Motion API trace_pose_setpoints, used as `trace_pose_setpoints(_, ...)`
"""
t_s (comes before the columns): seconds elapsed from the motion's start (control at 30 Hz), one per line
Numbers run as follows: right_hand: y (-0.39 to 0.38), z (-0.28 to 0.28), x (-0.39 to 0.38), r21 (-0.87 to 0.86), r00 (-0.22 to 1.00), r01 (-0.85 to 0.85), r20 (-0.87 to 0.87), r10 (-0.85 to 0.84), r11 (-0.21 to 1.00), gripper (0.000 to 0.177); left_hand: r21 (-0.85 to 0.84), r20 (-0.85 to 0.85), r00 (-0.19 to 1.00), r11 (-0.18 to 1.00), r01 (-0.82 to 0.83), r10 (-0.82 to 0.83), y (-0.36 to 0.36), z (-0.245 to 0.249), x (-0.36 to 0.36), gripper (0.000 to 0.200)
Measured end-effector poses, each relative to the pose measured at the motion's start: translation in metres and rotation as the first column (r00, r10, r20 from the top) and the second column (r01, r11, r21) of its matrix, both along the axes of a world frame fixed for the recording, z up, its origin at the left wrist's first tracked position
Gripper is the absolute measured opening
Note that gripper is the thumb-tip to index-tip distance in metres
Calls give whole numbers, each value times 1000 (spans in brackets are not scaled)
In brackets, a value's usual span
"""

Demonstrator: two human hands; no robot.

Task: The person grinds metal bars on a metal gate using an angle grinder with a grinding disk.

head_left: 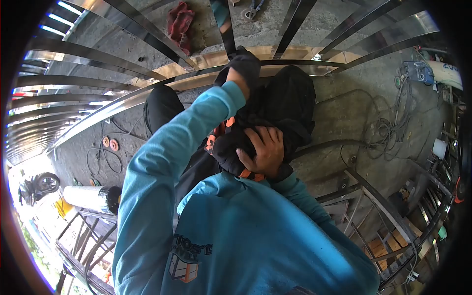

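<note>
My left hand (241,67), in a dark glove, reaches forward to the metal frame. Its fingers are closed at the lower end of a shiny upright bar (223,29), and the fingertips are partly hidden. My right hand (265,151) is bare, with a dark cuff at the wrist. It lies over my lap, with bent fingers and thumb pressed round a bundle of dark cloth (227,150) that has orange patches beside it.
A long metal rail (118,105) with many slats crosses in front. A red rag (180,27) lies beyond it. Coiled cables (388,132) and a blue machine (418,72) are at right. A white cylinder (88,196) and metal racks stand at lower left, another frame (378,196) at lower right.
</note>
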State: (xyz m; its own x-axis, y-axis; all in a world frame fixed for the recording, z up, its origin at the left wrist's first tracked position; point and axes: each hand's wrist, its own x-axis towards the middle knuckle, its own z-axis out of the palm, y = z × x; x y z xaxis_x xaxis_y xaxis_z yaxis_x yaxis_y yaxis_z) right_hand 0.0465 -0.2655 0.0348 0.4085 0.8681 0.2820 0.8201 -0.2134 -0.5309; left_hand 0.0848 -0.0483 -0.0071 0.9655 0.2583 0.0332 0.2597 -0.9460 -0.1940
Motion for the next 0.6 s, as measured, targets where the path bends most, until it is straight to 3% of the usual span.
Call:
trace_pose_setpoints(0.03,0,1,1,-8,1000,-4,9,4,1000,53,-75,-61,993,993,93,-98,8,-5,6,28)
trace_pose_setpoints(0.1,1,0,2,-12,1000,-20,15,21,1000,53,7,-101,991,996,92,-91,20,-12,15,23)
trace_pose_setpoints(0.17,-2,-1,0,-12,1000,3,31,-3,1000,53,-205,-151,969,965,162,-195,34,11,19,22)
trace_pose_setpoints(0.23,-1,-4,-1,1,1000,-2,25,2,1000,54,-221,-194,959,962,162,-207,31,17,10,23)
trace_pose_setpoints(0.3,0,-4,0,22,1000,-11,22,10,1000,54,99,52,984,982,163,-168,23,0,-3,25)
trace_pose_setpoints(0.33,0,-3,-1,7,1000,-7,18,7,1000,54,3,-24,991,992,128,-128,17,19,-10,31)
trace_pose_setpoints(0.47,-1,-5,-1,-15,1000,-1,12,1,1000,52,-103,17,996,991,89,-88,18,10,-46,35)
trace_pose_setpoints(0.53,-1,-6,-2,-6,1000,-4,14,4,1000,52,-244,191,981,967,71,-23,25,6,-71,36)
trace_pose_setpoints(0.6,-2,-6,-1,-1,1000,-7,21,7,1000,52,-242,263,964,970,34,32,30,-16,-96,38)
